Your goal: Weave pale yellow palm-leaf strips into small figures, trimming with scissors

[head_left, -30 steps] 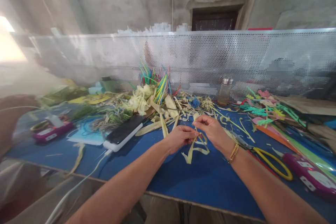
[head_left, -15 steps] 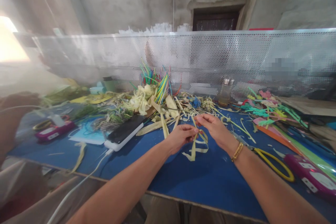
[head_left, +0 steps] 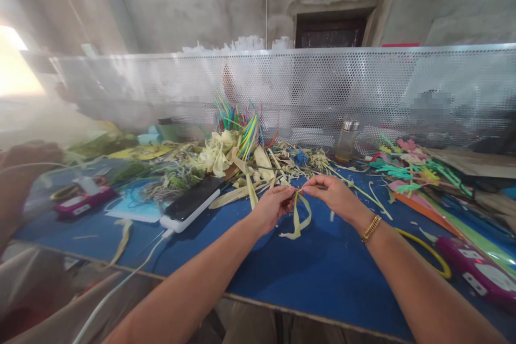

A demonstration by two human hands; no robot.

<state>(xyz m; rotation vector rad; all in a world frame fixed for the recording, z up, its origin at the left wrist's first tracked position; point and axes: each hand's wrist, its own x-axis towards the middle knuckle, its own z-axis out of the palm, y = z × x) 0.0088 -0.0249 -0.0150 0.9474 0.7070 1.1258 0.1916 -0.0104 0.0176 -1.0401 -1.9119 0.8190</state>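
Note:
Between my two hands is a pale yellow-green strip of dried husk [head_left: 297,224], looped and with its loose end hanging above the blue table [head_left: 314,279]. My left hand [head_left: 276,205] pinches it with thumb and fingers. Fingertips of my right hand [head_left: 328,193] close on it from the other side, nearly touching the left ones. A gold bracelet [head_left: 371,228] circles my right wrist. Beyond the hands lies a heap of husk pieces [head_left: 264,164]. Scissors with yellow handles [head_left: 435,258] are partly hidden under my right forearm.
A black phone [head_left: 193,197] rests on a white power bank [head_left: 189,217] at left. Purple power strips [head_left: 475,271] [head_left: 86,201] lie at both sides. A glass bottle [head_left: 347,142] stands near the perforated metal screen [head_left: 318,86]. Another person's hand [head_left: 30,158] is at far left.
My hands have come closer together, and the right one has shifted slightly right and down. The loop of the husk strip has become smaller and tighter. More of the scissors is covered.

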